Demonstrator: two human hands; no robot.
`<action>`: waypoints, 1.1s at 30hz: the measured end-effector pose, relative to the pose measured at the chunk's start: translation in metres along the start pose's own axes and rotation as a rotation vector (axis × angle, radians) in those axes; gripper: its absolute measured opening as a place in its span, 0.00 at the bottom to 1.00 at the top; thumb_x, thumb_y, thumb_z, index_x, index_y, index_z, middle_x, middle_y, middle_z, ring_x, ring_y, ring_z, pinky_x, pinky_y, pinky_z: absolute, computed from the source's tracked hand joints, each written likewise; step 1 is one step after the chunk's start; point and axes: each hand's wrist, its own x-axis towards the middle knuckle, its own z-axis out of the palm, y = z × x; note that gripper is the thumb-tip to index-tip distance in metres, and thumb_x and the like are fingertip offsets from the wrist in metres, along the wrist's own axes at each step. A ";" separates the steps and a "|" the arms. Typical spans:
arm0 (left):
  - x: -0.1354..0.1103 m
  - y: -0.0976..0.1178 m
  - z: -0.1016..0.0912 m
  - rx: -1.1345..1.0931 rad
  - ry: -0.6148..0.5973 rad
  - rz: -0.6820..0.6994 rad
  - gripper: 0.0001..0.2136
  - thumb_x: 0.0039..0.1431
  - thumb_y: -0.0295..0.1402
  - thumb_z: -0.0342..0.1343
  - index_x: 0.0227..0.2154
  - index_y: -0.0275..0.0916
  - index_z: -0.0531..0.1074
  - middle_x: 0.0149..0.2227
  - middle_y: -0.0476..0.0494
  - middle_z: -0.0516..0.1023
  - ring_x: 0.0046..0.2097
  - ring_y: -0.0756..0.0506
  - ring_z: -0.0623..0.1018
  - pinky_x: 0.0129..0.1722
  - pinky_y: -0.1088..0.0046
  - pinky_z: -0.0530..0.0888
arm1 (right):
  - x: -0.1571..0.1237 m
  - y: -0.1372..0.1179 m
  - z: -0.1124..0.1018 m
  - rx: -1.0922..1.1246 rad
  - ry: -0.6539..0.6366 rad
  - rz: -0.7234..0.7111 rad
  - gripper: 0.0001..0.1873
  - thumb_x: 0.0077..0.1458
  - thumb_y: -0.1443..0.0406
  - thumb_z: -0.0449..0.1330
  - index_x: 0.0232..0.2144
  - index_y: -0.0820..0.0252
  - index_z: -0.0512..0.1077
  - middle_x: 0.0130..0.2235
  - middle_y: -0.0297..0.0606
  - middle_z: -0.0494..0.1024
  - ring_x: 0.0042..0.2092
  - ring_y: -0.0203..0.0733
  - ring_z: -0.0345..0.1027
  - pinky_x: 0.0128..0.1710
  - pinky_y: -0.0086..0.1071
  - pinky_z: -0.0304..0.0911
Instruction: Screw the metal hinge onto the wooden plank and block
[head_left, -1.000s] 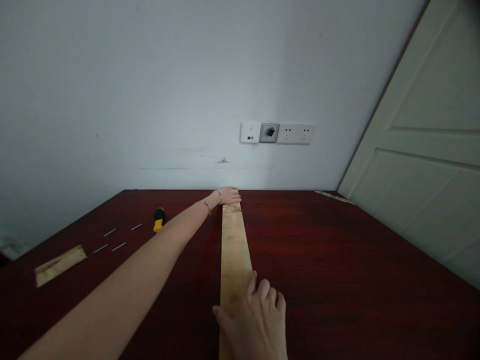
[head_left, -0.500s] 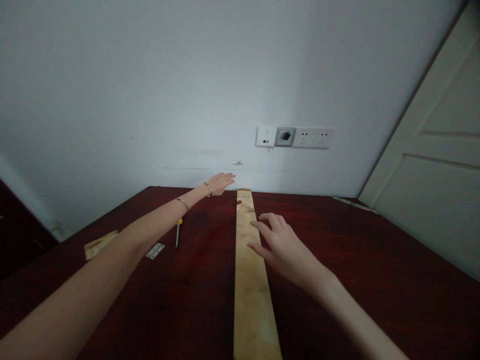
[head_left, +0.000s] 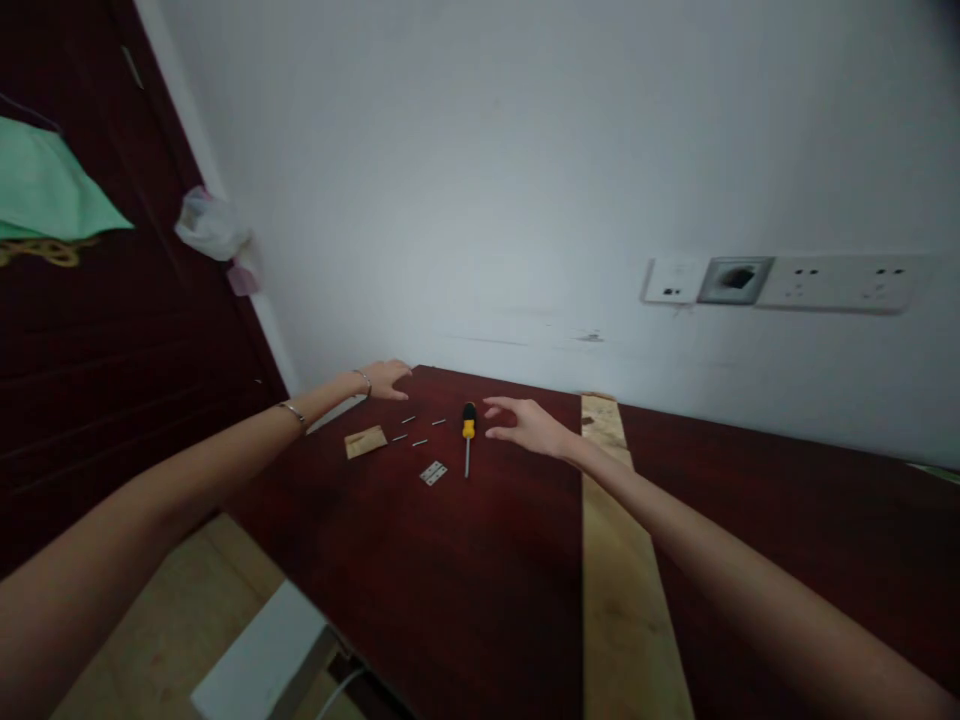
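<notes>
My right hand (head_left: 529, 426) hovers open over the dark red table (head_left: 480, 580), its fingers spread just right of a screwdriver (head_left: 467, 433) with a yellow and black handle. My left hand (head_left: 384, 379) reaches far out with fingers loosely extended near the table's back left corner, holding nothing. Beside the screwdriver lie a small metal hinge (head_left: 433, 472), several screws (head_left: 414, 430) and a small wooden block (head_left: 365, 441). A long pale wooden plank (head_left: 619, 570) lies lengthwise on the table under my right forearm.
A white wall with a row of sockets (head_left: 780, 282) stands behind the table. A dark wooden door (head_left: 97, 330) with green cloth (head_left: 45, 195) is at the left. The table's left edge drops to a light floor with a white object (head_left: 259, 660).
The view has swung left. Both hands left the plank: my right hand moved to the screwdriver, my left hand swept toward the table's back left corner.
</notes>
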 end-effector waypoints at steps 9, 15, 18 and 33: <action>-0.118 -0.001 0.046 -0.236 -0.174 -0.194 0.25 0.49 0.44 0.60 0.46 0.33 0.70 0.48 0.36 0.74 0.49 0.41 0.72 0.48 0.70 0.67 | 0.122 -0.003 0.106 0.014 -0.276 -0.154 0.54 0.40 0.64 0.70 0.65 0.64 0.49 0.59 0.51 0.67 0.62 0.53 0.57 0.61 0.45 0.52; -0.140 0.007 0.071 -0.308 -0.201 -0.265 0.26 0.48 0.50 0.60 0.44 0.34 0.71 0.46 0.38 0.74 0.47 0.41 0.73 0.45 0.70 0.68 | 0.166 -0.005 0.148 0.034 -0.383 -0.125 0.59 0.38 0.63 0.71 0.66 0.62 0.43 0.62 0.52 0.61 0.64 0.52 0.52 0.62 0.43 0.51; -0.141 0.006 0.081 -0.323 -0.202 -0.315 0.30 0.46 0.52 0.60 0.46 0.33 0.69 0.49 0.34 0.72 0.50 0.38 0.71 0.48 0.68 0.67 | 0.175 -0.001 0.161 0.046 -0.424 -0.072 0.61 0.37 0.64 0.71 0.66 0.63 0.41 0.62 0.54 0.60 0.63 0.54 0.54 0.61 0.43 0.52; -0.140 0.004 0.094 -0.405 -0.230 -0.393 0.37 0.42 0.54 0.61 0.52 0.35 0.66 0.52 0.34 0.68 0.50 0.38 0.69 0.47 0.69 0.68 | 0.200 -0.001 0.192 0.005 -0.565 -0.016 0.45 0.44 0.60 0.69 0.61 0.60 0.56 0.62 0.49 0.62 0.62 0.54 0.55 0.61 0.50 0.52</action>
